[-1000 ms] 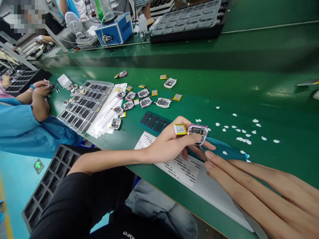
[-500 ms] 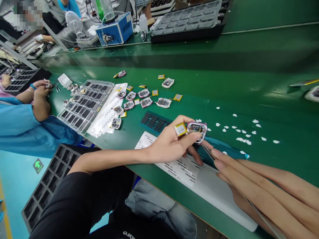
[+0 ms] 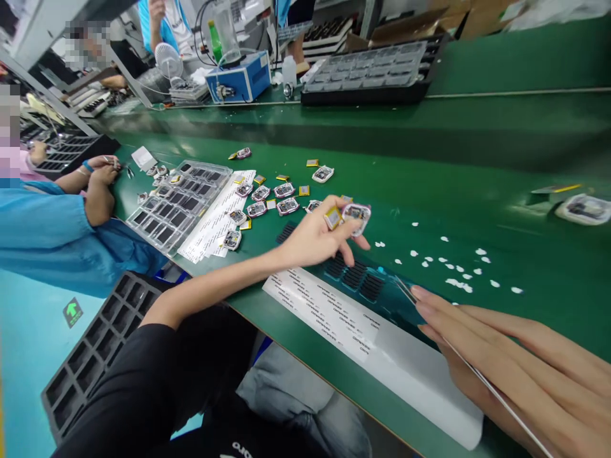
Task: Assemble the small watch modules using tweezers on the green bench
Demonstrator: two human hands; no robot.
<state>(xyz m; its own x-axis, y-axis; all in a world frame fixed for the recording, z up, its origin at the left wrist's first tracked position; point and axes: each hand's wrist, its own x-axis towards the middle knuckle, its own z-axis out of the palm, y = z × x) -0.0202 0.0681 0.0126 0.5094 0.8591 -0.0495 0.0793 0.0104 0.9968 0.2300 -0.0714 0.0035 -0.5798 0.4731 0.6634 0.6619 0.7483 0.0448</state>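
My left hand [image 3: 312, 238] is closed on a small white-and-purple device casing [image 3: 361, 216] whose circuit board shows. A silver battery with a yellow edge [image 3: 333, 217] hangs beside the casing, against my fingers. At the lower right, my right hand [image 3: 506, 356] grips metal tweezers [image 3: 405, 290], their tips pointing left over the table and apart from the casing. Below my left hand lies a teal sheet with black pads [image 3: 354, 275], partly hidden by the hand. A white label sheet [image 3: 319, 312] with printed rows lies along the table's near edge.
Several open casings with batteries [image 3: 287, 206] lie left of my hand. Beyond them stands a clear compartment tray [image 3: 179, 242], with a co-worker's hands [image 3: 102, 172] farther left. White scraps [image 3: 458, 284] dot the green table. A blue box [image 3: 245, 79] and black tray [image 3: 365, 95] stand behind.
My left hand has carried the casing up and left, away from the tweezers, uncovering more of the pad sheet. My right hand still holds the tweezers in nearly the same place. The view has shifted slightly.
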